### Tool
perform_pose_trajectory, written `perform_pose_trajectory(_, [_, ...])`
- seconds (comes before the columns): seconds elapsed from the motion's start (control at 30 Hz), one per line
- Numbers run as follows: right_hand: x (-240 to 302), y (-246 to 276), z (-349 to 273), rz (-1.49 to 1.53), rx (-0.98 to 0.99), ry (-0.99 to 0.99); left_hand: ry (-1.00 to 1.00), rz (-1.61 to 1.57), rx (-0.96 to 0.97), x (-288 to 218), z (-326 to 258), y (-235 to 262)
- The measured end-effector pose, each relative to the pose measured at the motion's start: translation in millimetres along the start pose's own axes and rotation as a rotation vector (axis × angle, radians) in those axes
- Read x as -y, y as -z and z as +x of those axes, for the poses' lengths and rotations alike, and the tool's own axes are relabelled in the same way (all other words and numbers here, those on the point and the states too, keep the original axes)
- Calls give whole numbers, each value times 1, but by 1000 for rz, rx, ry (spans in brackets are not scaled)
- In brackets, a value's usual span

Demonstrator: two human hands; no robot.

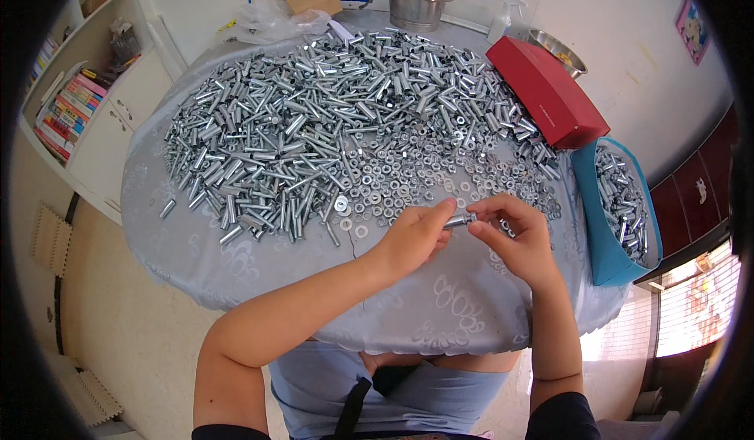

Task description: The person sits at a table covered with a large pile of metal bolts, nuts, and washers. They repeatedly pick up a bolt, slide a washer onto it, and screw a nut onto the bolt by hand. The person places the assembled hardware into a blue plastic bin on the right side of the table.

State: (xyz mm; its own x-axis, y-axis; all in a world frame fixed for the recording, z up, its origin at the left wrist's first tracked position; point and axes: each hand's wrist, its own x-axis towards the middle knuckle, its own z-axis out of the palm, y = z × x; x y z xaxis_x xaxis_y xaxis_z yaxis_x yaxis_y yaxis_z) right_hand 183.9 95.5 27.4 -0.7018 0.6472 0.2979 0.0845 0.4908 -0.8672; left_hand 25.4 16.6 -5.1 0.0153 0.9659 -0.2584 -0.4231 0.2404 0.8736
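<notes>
Over the near part of the table, my left hand (418, 236) is closed around a silver expansion bolt (456, 221) that lies roughly level and points right. My right hand (518, 237) pinches the bolt's right end between thumb and fingertips; a small ring or nut seems to sit there, too small to tell which. Just beyond both hands spread loose washers and nuts (393, 177). Behind and to the left is a large heap of metal sleeves and bolts (275, 118).
A grey patterned cloth (314, 287) covers the table. At the right stand a red box (550, 94) and a blue bin (585, 220) holding finished-looking bolts. A steel pot (416, 0), a spray bottle (505, 17), a metal bowl (577, 61) and a plastic bag (271, 22) line the back.
</notes>
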Motion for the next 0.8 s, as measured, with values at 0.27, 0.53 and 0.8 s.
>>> perform_pose_trajectory(0.27, [5, 1, 0, -77, -4, 29, 26, -25, 18, -2, -2, -2])
perform_pose_trajectory(0.53, [4, 2, 0, -72, 9, 1, -53, 94, -63, 1, -2, -2])
perform_pose_trajectory(0.8, [5, 4, -2, -106, 138, -186, -201, 484, -92, 1, -4, 0])
